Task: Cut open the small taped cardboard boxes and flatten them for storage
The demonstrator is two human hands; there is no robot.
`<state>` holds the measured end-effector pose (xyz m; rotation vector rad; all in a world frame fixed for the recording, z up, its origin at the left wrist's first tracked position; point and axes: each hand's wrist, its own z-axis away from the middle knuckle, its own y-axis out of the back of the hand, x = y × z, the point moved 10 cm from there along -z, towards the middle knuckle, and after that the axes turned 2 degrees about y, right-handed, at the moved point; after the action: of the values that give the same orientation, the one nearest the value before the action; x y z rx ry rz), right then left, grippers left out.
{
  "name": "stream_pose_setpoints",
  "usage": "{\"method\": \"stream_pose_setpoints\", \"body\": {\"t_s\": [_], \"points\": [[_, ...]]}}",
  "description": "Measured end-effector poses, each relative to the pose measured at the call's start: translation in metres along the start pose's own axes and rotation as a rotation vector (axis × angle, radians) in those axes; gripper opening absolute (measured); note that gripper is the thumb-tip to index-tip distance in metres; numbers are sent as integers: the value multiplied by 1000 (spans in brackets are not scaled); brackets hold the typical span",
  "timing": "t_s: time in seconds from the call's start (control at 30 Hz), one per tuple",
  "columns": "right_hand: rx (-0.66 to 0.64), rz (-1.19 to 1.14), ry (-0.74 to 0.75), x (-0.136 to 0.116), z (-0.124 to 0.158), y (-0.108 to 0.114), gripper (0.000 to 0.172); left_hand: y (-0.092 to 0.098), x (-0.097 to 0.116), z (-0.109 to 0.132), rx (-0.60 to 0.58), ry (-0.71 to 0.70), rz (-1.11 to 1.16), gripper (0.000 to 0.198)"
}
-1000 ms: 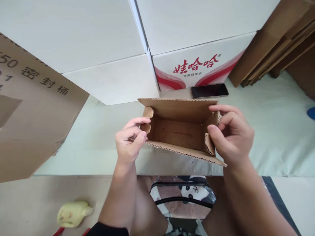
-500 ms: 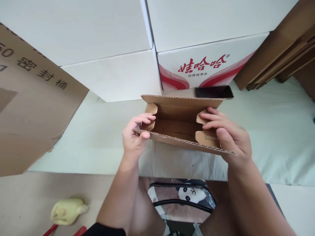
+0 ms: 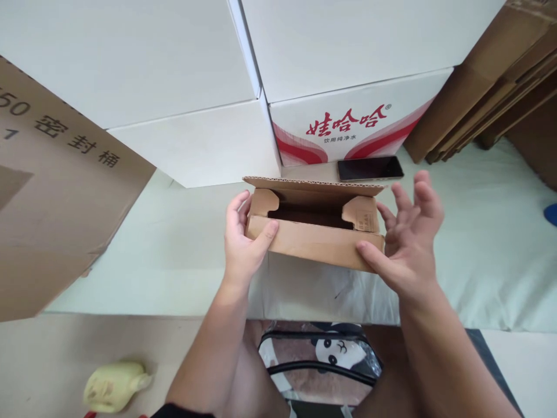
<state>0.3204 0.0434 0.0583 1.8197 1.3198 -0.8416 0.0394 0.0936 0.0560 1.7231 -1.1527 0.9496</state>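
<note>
A small brown cardboard box (image 3: 319, 247) is held between my two hands above the bench cover. Its near flap lies folded down over the front part of the opening, and the side flaps are turned inward. The far flap still stands up, and the inside looks dark. My left hand (image 3: 243, 235) grips the box's left end, thumb on the near flap and fingers around the side. At the right end, my right hand (image 3: 407, 238) rests its thumb on the near flap's corner. Its other fingers are spread, some lifted off the box.
White cartons stand behind, one with red lettering (image 3: 348, 125). A black phone (image 3: 371, 168) lies before it. Flattened cardboard (image 3: 474, 87) leans at the right; a big brown carton (image 3: 65, 203) stands left. Below are a yellow bottle (image 3: 115, 386) and a panda-print bag (image 3: 322, 371).
The near flap has been folded inward over the opening, and the side flaps now lie flatter. My right hand has loosened, its fingers spreading up and away from the box.
</note>
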Motion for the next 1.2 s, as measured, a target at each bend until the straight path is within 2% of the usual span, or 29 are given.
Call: {"method": "stream_pose_setpoints", "body": {"t_s": [0.1, 0.2, 0.27, 0.33, 0.43, 0.57, 0.77, 1.03, 1.17, 1.2], "points": [[-93, 4, -7, 5, 1, -7, 87, -1, -2, -1, 6, 4, 15, 80], [-98, 71, 60, 1, -1, -6, 53, -2, -4, -2, 2, 15, 22, 81], [-60, 81, 96, -2, -3, -4, 31, -3, -4, -3, -25, 16, -22, 73], [-13, 60, 87, -1, -3, -3, 21, -4, -1, -4, -54, -5, -94, 59], [38, 53, 45, 2, -2, -5, 17, -1, 2, -6, -60, -22, -154, 51], [62, 126, 16, -4, 6, -6, 12, -2, -2, -8, -72, 21, -94, 48], [-63, 147, 134, -30, 22, -15, 8, 3, -18, -8, 44, 142, 87, 29], [-142, 64, 273, -42, 20, -30, 19, 8, -23, -9, 63, 187, 163, 23], [-154, 91, 237, -32, 24, -34, 19, 8, -30, -13, 38, 229, 174, 27], [-138, 92, 204, -27, 24, -32, 27, 8, -32, -14, 37, 246, 186, 29]]}}
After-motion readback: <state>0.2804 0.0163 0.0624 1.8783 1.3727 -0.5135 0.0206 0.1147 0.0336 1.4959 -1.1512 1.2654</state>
